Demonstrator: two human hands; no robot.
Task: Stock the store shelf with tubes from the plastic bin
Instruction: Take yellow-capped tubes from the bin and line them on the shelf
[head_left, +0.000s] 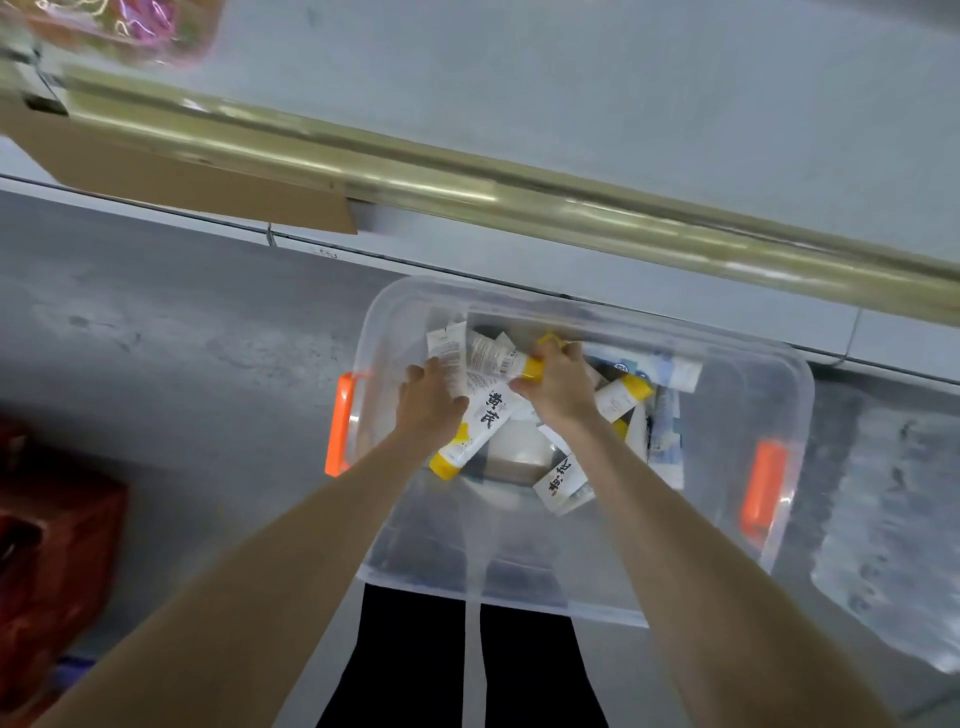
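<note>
A clear plastic bin with orange handles sits on the floor below me, holding several white tubes with yellow caps. Both my hands reach into it. My left hand grips white tubes, one with black characters and a yellow cap pointing toward me. My right hand is curled round the yellow-capped end of another white tube. More tubes lie loose in the bin to the right. The store shelf edge, a pale metal rail, runs diagonally above the bin.
A brown cardboard piece sticks out under the shelf rail at left. Red boxes stand on the floor at far left. Packaged goods sit at top left. My black trouser legs show below the bin. Grey concrete floor surrounds it.
</note>
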